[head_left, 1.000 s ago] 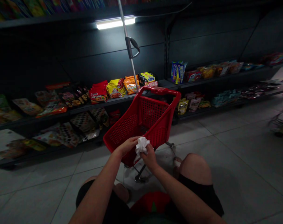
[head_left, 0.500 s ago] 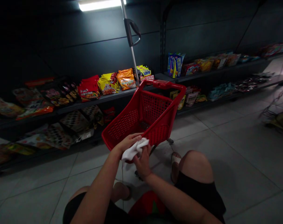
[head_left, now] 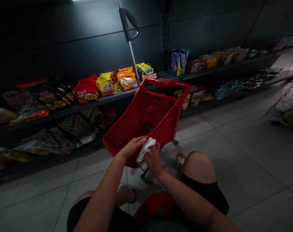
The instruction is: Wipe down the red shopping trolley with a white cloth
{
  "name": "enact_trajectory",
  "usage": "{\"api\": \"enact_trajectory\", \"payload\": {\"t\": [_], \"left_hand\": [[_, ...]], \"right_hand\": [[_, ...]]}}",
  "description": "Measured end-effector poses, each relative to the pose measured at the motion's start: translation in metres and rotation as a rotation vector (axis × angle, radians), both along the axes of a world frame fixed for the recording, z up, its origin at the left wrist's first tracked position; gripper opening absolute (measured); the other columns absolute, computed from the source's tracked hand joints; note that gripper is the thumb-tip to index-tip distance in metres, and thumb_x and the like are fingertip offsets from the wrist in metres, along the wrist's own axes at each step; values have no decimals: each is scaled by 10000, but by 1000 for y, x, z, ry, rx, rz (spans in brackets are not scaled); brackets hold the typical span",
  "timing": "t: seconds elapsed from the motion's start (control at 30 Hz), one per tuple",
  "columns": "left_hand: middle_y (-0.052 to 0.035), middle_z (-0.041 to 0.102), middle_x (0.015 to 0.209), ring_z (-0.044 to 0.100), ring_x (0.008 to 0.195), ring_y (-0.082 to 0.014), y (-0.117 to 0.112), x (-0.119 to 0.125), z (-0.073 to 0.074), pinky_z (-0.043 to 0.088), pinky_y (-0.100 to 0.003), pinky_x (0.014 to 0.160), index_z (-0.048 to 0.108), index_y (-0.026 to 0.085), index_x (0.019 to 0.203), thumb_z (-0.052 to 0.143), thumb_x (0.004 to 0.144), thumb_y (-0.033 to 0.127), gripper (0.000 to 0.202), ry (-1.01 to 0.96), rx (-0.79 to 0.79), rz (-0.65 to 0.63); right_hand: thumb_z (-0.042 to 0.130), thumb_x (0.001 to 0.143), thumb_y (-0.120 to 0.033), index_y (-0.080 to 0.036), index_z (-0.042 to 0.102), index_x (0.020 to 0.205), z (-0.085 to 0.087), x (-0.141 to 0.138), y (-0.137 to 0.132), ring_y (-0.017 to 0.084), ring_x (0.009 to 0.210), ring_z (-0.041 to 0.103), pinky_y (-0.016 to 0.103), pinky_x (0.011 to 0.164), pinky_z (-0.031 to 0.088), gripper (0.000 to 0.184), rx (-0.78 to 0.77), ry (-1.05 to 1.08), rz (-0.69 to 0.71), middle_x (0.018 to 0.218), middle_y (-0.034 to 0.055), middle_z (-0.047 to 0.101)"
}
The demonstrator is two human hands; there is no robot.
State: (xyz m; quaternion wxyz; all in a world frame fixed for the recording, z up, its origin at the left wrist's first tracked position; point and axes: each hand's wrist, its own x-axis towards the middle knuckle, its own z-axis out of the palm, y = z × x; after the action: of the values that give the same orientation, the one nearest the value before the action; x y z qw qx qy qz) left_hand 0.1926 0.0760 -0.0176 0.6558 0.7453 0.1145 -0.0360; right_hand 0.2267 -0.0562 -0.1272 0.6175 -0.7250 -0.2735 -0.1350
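Two bare hands meet over a small white cloth point(head_left: 146, 149) in the head view. The left hand point(head_left: 131, 147) lies open, its fingers at the cloth's edge. The right hand point(head_left: 153, 158) seems to pinch the cloth, but that is hard to tell. The cloth slants up and right, nearer the right hand, above a red shopping cart point(head_left: 157, 109).

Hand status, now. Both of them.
Left hand: open, fingers extended, against the white cloth.
Right hand: closed, holding the white cloth.
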Motion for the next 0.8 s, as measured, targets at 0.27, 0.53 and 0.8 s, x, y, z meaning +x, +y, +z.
{"api": "enact_trajectory", "payload": {"t": [0.27,0.53,0.8], "left_hand": [[-87,711,1216,643,1132,-247,-1,-2,5,476,-387,1031,696,174,1198,618,866,508,477,-131,271,40],[-38,729,1116,665,1032,-190,-16,-9,14,490,-316,966,704,262,1201,555,935,419,343,-261,716,67],[-46,666,1016,630,961,-168,-17,-15,9,492,-305,905,696,229,1210,526,943,381,351,-313,720,175]], "right_hand": [[564,777,-150,-223,687,992,-21,10,-9,223,962,536,375,885,450,258,-55,-117,142,1014,61,591],[500,784,-148,-200,611,1085,-20,27,-12,239,1054,498,416,966,453,325,16,105,-74,1072,85,527],[597,779,-132,-222,692,952,-32,-30,-8,197,960,538,322,859,475,217,-45,-76,372,1024,50,565]]}}
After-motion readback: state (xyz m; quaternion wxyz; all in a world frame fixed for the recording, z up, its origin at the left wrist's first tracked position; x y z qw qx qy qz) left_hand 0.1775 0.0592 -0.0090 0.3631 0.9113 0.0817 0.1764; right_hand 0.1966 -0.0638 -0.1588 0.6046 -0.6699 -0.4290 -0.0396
